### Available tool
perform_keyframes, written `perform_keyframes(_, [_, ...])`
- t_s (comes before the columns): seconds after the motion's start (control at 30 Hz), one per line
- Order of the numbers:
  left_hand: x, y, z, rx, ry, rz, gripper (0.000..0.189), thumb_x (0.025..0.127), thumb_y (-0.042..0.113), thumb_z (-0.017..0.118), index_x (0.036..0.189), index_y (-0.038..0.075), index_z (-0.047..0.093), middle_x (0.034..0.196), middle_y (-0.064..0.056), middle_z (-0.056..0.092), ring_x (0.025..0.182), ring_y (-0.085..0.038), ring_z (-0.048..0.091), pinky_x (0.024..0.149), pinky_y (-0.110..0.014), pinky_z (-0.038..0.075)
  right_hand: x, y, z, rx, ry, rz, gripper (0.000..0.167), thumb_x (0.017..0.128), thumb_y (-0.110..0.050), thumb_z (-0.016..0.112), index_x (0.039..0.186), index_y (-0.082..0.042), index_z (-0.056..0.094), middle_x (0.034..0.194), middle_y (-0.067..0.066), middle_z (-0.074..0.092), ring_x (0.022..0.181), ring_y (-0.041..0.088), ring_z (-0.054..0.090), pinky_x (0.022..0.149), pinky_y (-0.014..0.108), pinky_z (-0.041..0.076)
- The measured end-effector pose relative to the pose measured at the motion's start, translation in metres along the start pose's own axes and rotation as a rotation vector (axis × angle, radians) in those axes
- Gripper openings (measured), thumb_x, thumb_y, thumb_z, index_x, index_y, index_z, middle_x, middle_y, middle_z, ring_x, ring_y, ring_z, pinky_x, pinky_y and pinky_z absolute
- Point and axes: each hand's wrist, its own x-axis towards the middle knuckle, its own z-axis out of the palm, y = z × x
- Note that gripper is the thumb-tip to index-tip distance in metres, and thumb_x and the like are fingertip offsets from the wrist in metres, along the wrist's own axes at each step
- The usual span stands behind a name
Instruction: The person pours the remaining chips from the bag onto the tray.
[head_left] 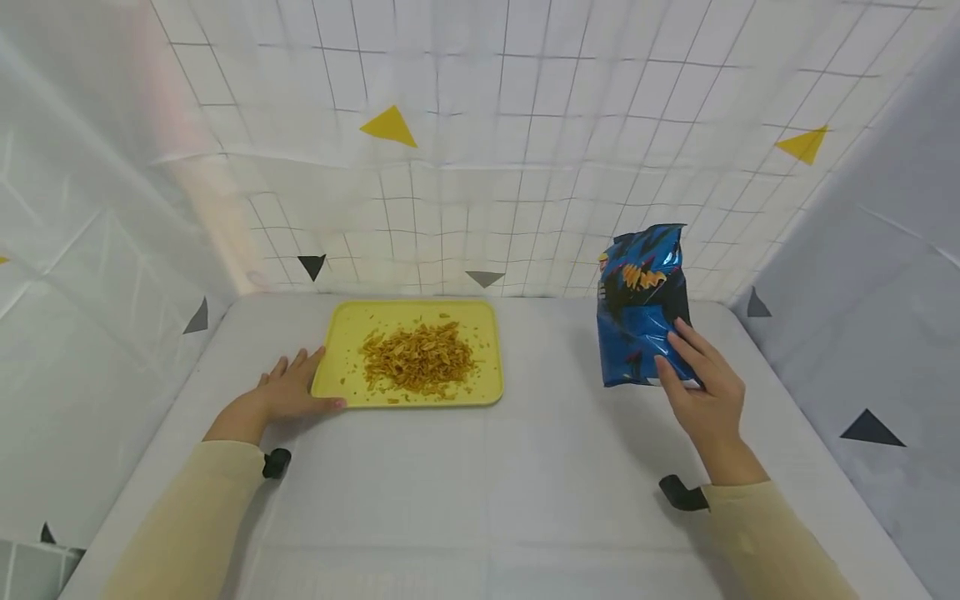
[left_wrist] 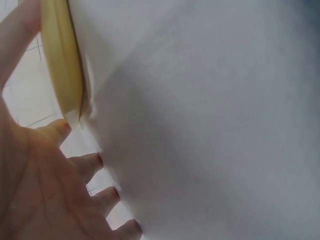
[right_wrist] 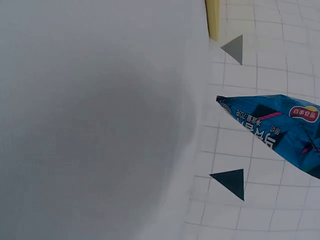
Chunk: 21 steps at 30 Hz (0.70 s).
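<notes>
A yellow tray (head_left: pixel 487 329) lies on the white table, bearing a loose heap of crushed golden-brown chips (head_left: pixel 416 358). My left hand (head_left: pixel 288 392) is at the tray's near left corner, fingers spread and thumb along the front edge. The left wrist view has the palm (left_wrist: pixel 45 185) beside the tray's side (left_wrist: pixel 65 65). On the right, my right hand (head_left: pixel 708 396) pinches a shiny blue chip bag (head_left: pixel 637 325) by its lower right part, raised over the table. The right wrist view catches the bag (right_wrist: pixel 280 127) from the side, but not the hand.
White sheeting with a grid pattern (head_left: pixel 480 192) hangs behind the table, and plain sheeting (head_left: pixel 97 317) stands at both sides. White table surface (head_left: pixel 480 483) stretches in front of the tray and between it and the bag. Dark wrist mounts (head_left: pixel 682 493) sit at both cuffs.
</notes>
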Motion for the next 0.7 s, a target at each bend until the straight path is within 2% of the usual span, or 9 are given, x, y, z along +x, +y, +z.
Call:
perform_keyframes(0.13, [0.000,0.000,0.000,-0.001,0.005,0.004,0.120,0.082,0.068,0.067,0.159,0.000,0.005,0.158,-0.039,-0.001,0.140,-0.065,-0.005,0.106,-0.080,0.000,-0.004,0.015,-0.008,-0.042,-0.017,0.038,0.033,0.084,-0.001,0.078,0.114,0.009,0.071,0.125,0.025,0.065,0.122,0.016,0.062,0.100,0.017,0.045])
perform_keyframes(0.27, [-0.001,0.002,-0.001,-0.003,0.002,0.000,0.119,0.083,0.067,0.067,0.159,0.000,0.005,0.158,-0.039,-0.001,0.140,-0.065,-0.005,0.106,-0.079,-0.001,-0.008,0.032,-0.014,-0.104,-0.064,0.069,0.049,0.070,0.014,0.083,0.117,0.005,0.072,0.129,0.018,0.065,0.123,0.015,0.061,0.095,0.011,0.044])
perform_keyframes(0.37, [-0.002,0.003,-0.002,-0.004,0.001,-0.003,0.119,0.083,0.067,0.067,0.159,0.000,0.005,0.158,-0.039,-0.002,0.141,-0.065,-0.005,0.106,-0.079,-0.001,-0.008,0.037,-0.018,-0.159,-0.097,0.089,0.055,0.065,0.015,0.085,0.118,0.001,0.073,0.131,0.014,0.066,0.122,0.013,0.061,0.085,0.004,0.044])
perform_keyframes(0.5, [-0.002,0.005,-0.003,-0.004,-0.001,-0.002,0.119,0.084,0.066,0.068,0.159,-0.001,0.005,0.158,-0.039,-0.002,0.140,-0.065,-0.005,0.106,-0.080,0.000,-0.005,0.038,-0.022,-0.217,-0.143,0.096,0.057,0.067,0.011,0.087,0.120,-0.004,0.073,0.133,0.008,0.065,0.122,0.017,0.062,0.072,-0.001,0.040])
perform_keyframes(0.6, [-0.002,0.005,-0.004,-0.002,-0.006,0.000,0.119,0.084,0.066,0.068,0.159,-0.002,0.005,0.157,-0.040,-0.002,0.140,-0.066,-0.005,0.105,-0.080,0.001,-0.003,0.037,-0.023,-0.231,-0.170,0.084,0.057,0.068,0.009,0.086,0.121,-0.005,0.073,0.134,0.008,0.065,0.120,0.024,0.063,0.070,-0.001,0.039])
perform_keyframes(0.7, [-0.003,0.005,-0.003,0.000,-0.010,0.002,0.120,0.083,0.067,0.068,0.159,-0.002,0.005,0.157,-0.040,-0.002,0.140,-0.066,-0.005,0.105,-0.080,0.001,-0.002,0.037,-0.023,-0.243,-0.183,0.066,0.055,0.068,0.008,0.087,0.120,-0.004,0.073,0.133,0.008,0.065,0.119,0.029,0.064,0.073,-0.002,0.039])
